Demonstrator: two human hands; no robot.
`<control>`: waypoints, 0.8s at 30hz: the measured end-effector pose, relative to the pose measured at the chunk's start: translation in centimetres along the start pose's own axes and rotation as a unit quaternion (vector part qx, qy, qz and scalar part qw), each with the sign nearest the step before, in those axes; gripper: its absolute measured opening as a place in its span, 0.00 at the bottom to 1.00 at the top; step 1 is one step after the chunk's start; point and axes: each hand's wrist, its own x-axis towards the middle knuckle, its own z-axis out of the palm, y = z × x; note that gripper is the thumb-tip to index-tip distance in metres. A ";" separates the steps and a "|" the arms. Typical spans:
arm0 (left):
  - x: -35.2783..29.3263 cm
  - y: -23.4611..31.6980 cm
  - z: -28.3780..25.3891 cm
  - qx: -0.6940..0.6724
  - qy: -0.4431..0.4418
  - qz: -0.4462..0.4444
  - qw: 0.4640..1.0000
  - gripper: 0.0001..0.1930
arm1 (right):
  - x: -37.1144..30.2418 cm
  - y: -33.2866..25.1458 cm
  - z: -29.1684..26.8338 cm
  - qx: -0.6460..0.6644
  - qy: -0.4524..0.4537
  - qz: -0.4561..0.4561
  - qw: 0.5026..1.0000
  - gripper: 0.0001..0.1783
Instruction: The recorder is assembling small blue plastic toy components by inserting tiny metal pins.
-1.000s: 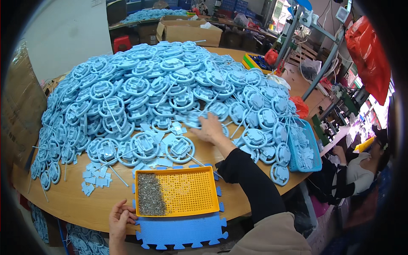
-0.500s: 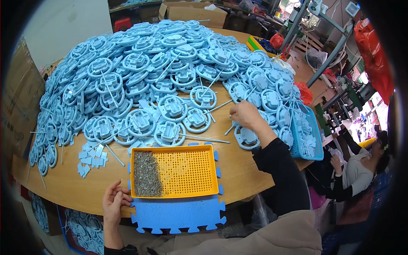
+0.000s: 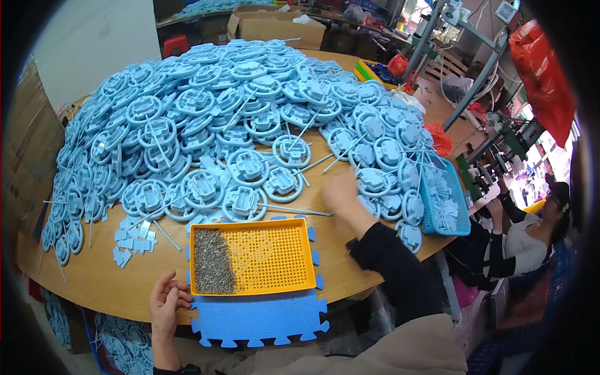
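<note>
My right hand [image 3: 344,195] is over the bare wood at the left edge of the right-hand group of light blue ring-shaped plastic parts [image 3: 374,181]. It is blurred and its fingers are hidden, so I cannot see whether it holds anything. At the tray's lower left corner rests my left hand [image 3: 166,306], fingers loosely curled and slightly apart, with nothing in it. The yellow perforated tray [image 3: 275,289] lies on a blue foam mat [image 3: 259,319]. Small metal screws [image 3: 214,262] are heaped in its left part.
A large pile of blue ring parts [image 3: 200,100] covers the table's far side, with thin rods sticking out. Small flat blue plates [image 3: 134,239] lie at left; more fill a blue basket [image 3: 459,224] at right. Another person [image 3: 528,250] sits at far right.
My right hand has moved left and nearer to me, away from the ring parts at right. My left hand stays by the tray. The whole view has shifted slightly.
</note>
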 end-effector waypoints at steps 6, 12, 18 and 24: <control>-0.2 0.1 0.0 0.001 0.000 0.011 1.000 0.18 | -1.5 -1.3 -2.6 0.518 0.124 -0.040 0.846 0.13; 0.3 1.2 0.1 0.039 0.006 -0.010 0.999 0.18 | -1.4 -0.9 -1.3 0.434 0.100 -0.084 0.891 0.17; 2.9 2.6 3.9 0.245 -0.029 0.027 0.969 0.18 | -3.3 -2.9 -2.1 0.406 0.078 -0.058 0.909 0.21; 2.2 2.8 4.5 0.357 0.004 0.138 0.924 0.15 | -4.7 -2.5 -1.4 0.374 0.139 -0.133 0.907 0.11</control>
